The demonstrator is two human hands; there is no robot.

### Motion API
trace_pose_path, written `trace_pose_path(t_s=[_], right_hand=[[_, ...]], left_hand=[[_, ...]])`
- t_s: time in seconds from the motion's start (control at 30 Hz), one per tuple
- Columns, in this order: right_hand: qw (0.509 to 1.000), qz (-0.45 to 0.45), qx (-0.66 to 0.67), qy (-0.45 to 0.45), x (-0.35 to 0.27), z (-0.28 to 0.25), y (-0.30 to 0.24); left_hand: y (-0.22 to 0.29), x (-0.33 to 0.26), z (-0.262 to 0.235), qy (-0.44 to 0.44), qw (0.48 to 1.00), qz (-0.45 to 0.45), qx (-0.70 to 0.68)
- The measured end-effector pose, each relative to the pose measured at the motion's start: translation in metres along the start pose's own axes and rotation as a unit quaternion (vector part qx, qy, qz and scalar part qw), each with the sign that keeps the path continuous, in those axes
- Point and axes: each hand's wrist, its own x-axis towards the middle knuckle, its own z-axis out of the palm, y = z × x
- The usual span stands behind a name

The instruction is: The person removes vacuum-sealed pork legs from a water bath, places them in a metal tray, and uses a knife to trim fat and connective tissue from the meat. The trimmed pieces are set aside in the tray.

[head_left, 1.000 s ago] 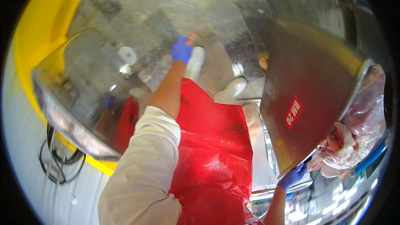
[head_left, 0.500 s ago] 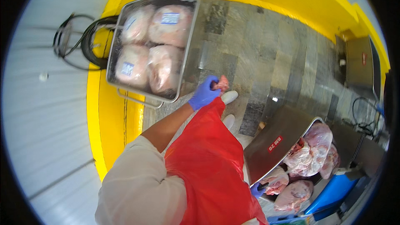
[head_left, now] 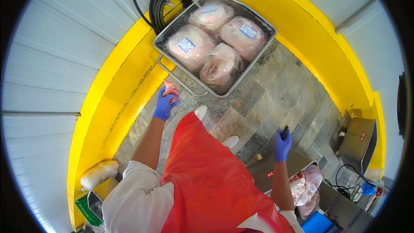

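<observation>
My left hand [head_left: 163, 105], in a blue glove, is closed around a small raw piece of meat [head_left: 171, 89]. It is over the floor, just below the handle of a steel tub cart [head_left: 235, 87]. In the cart are several large wrapped cuts of meat [head_left: 189, 47], some with labels. My right hand [head_left: 282, 146], gloved in blue too, is closed on a black-handled tool [head_left: 284, 132]; no blade shows. That hand is above a second steel tub [head_left: 263, 173], which holds large raw cuts of meat [head_left: 307, 185], partly hidden by my forearm.
A coiled black hose [head_left: 160, 11] hangs on the wall behind the cart. A yellow curb [head_left: 125, 108] runs along the walls. Another steel tub [head_left: 357, 140] stands at the right, near cables. A white bag [head_left: 100, 175] lies at the lower left. Floor tiles [head_left: 241, 125] stretch between the tubs.
My view has turned, so the cart now shows farther right. My left hand still holds the meat, now beside the cart's handle. My right hand has come away from the tub of meat.
</observation>
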Motion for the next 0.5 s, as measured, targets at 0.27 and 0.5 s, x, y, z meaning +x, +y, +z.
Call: trace_pose_path(t_s=[0.27, 0.5], right_hand=[[0.929, 0.223, 0.083, -0.283, 0.034, 0.314, -0.042], [0.831, 0.345, 0.207, -0.384, 0.11, 0.51, 0.03]], left_hand=[[0.01, 0.06, -0.11, -0.094, 0.967, -0.089, -0.218], [0.039, 0.128, -0.138, -0.083, 0.965, -0.123, -0.218]])
